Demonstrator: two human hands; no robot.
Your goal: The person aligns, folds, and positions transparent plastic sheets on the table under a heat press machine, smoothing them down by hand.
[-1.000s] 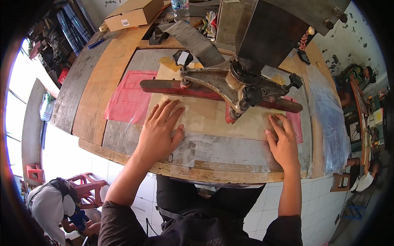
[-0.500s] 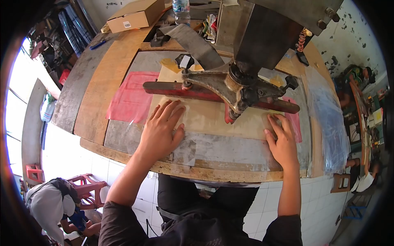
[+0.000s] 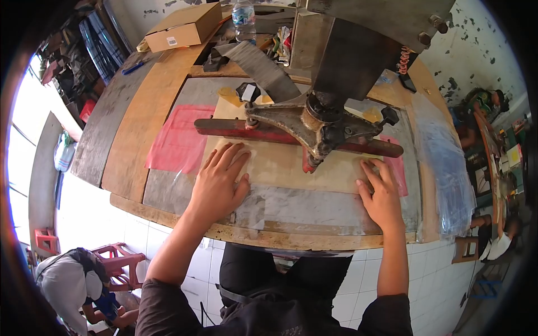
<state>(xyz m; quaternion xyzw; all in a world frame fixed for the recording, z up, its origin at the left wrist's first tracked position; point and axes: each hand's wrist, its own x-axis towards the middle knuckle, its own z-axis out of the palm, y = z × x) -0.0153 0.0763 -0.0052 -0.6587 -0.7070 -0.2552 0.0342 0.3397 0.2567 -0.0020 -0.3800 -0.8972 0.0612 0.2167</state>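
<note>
My left hand [image 3: 220, 182] lies flat with fingers apart on the left part of a beige sheet [image 3: 286, 168]. Toward the sheet's right end, my right hand [image 3: 382, 196] rests with its fingers spread and slightly bent. Just beyond the fingertips runs a long metal bar with a red side [image 3: 280, 134], carried by a cast-metal bracket [image 3: 286, 115] of a heavy press [image 3: 350, 61]. I cannot tell whether the bar touches the sheet. Pink sheets [image 3: 178, 137] show past the beige sheet's left and right ends. A grey plate [image 3: 314, 208] lies underneath.
A cardboard box [image 3: 182, 28], water bottle [image 3: 244, 21] and grey strip [image 3: 263, 70] sit at the back. A blue pen [image 3: 133, 68] lies at left, clear plastic sheets [image 3: 445, 168] at right. People [image 3: 70, 285] sit low at left and far right.
The view has tilted slightly, so the press and table appear a little lower. Both hands stay in about the same place on the sheet.
</note>
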